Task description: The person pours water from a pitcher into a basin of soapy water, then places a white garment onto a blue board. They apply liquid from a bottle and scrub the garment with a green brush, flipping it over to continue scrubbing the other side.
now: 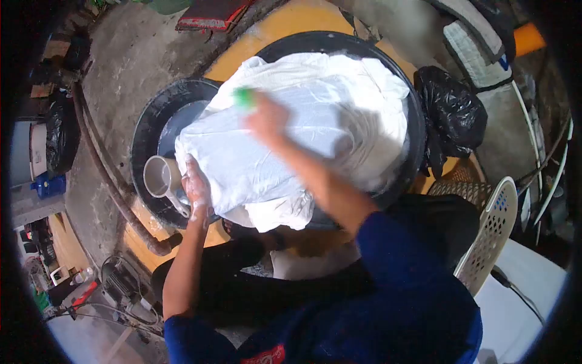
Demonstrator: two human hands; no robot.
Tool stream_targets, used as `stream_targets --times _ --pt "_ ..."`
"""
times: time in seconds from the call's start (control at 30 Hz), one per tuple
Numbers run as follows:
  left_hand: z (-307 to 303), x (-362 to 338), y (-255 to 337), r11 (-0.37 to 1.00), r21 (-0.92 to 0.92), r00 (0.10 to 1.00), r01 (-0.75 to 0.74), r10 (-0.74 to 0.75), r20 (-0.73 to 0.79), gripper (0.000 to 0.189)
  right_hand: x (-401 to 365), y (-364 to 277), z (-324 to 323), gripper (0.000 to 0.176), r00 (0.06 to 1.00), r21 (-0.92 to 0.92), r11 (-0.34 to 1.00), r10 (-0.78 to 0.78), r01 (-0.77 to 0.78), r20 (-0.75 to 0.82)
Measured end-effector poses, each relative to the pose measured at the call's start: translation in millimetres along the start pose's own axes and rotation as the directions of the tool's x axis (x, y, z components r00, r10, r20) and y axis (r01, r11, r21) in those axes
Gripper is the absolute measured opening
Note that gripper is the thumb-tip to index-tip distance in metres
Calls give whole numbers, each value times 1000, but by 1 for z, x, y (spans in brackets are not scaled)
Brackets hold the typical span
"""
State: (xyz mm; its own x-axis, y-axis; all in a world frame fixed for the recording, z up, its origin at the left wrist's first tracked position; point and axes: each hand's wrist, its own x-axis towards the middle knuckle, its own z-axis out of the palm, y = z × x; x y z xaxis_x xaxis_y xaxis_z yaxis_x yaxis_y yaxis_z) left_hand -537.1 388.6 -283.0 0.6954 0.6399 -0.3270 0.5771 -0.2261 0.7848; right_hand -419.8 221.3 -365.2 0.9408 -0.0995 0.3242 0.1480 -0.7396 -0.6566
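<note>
My right hand [268, 118], smeared by motion, is closed around a green scrubbing brush [245, 97] at the upper left part of a wet white cloth [273, 151]. The cloth is spread flat and taut in the middle, with bunched folds behind and to the right, over a large black tub [415, 130]. My left hand [197, 187], with white suds on its fingers, grips the cloth's left edge. Beside that hand, a beige dipper [162, 176] with a handle rests in a smaller black basin [145, 130] that holds cloudy water.
A black plastic bag [451, 115] sits right of the tub. A perforated beige plastic basket [488, 227] stands at the lower right. A rusty pipe [106, 170] runs along the left, and an electric motor [120, 278] with cables lies at the lower left.
</note>
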Motion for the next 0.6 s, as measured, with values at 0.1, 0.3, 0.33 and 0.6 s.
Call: stream_targets --times 0.1,0.3,0.33,0.6 --pt "4 7 -17 993 90 980 77 -59 -192 69 -5 -116 -19 43 905 135 976 -211 172 370" --pt "5 -3 9 995 -12 993 103 -104 -51 72 40 173 -67 30 972 -206 965 118 -160 -202" --pt "5 -2 2 997 -45 997 55 -57 -42 72 37 158 -65 27 975 -134 977 144 -168 -171" --pt "7 13 -27 993 -98 995 68 -74 -61 76 -26 -71 -41 41 966 189 974 -162 124 204"
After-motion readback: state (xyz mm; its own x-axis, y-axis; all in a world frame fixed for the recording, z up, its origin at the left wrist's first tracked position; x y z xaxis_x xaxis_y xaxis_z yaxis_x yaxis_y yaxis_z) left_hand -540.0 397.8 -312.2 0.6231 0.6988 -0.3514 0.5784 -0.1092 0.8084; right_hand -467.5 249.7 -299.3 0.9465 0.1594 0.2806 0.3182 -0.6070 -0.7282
